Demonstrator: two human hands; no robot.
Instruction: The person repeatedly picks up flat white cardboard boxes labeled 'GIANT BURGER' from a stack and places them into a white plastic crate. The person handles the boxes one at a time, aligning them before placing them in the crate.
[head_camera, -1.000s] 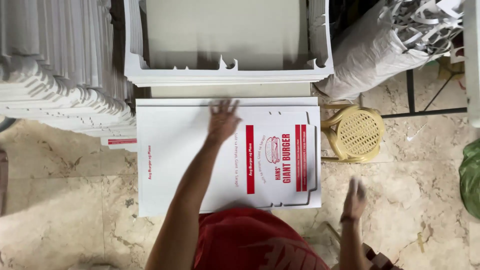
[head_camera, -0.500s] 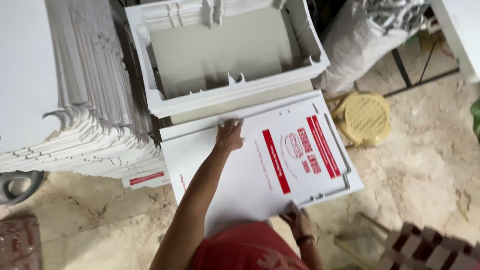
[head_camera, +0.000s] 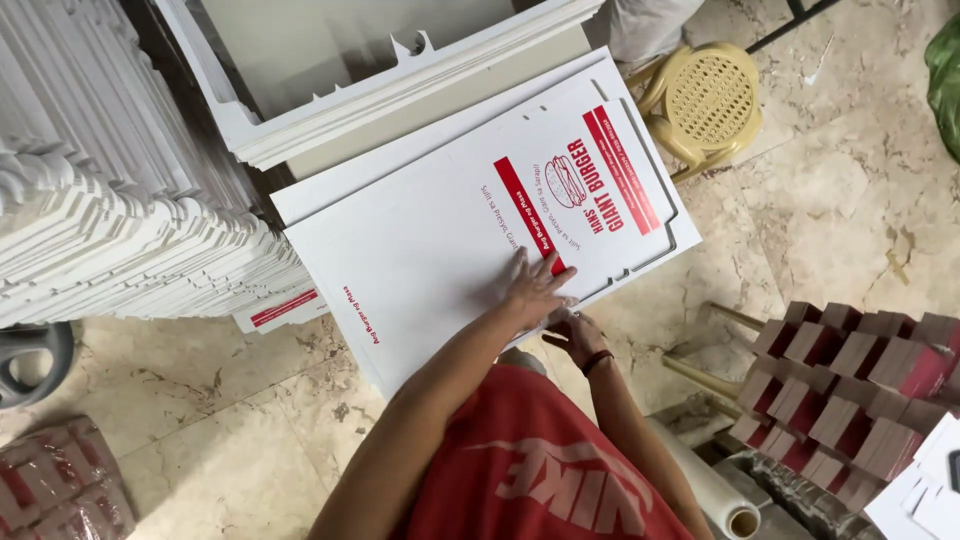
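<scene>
Left hand (head_camera: 533, 288) flat, fingers spread, pressing on top sheet (head_camera: 480, 220) near its front edge. Right hand (head_camera: 572, 332) curled, pinching that edge from below. Sheet is a flat white box blank with red print, lying tilted on the floor stack. Left: tall blank stack (head_camera: 110, 180). Right: yellow stool (head_camera: 705, 100).

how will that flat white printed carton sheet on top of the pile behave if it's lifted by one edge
The carton sheet is thin, wide and die-cut, so it would probably sag and flex. It looks light for its size. Its smooth face on a like stack may let it slide; the left hand lies flat on it, the right hand at its near edge.
</scene>
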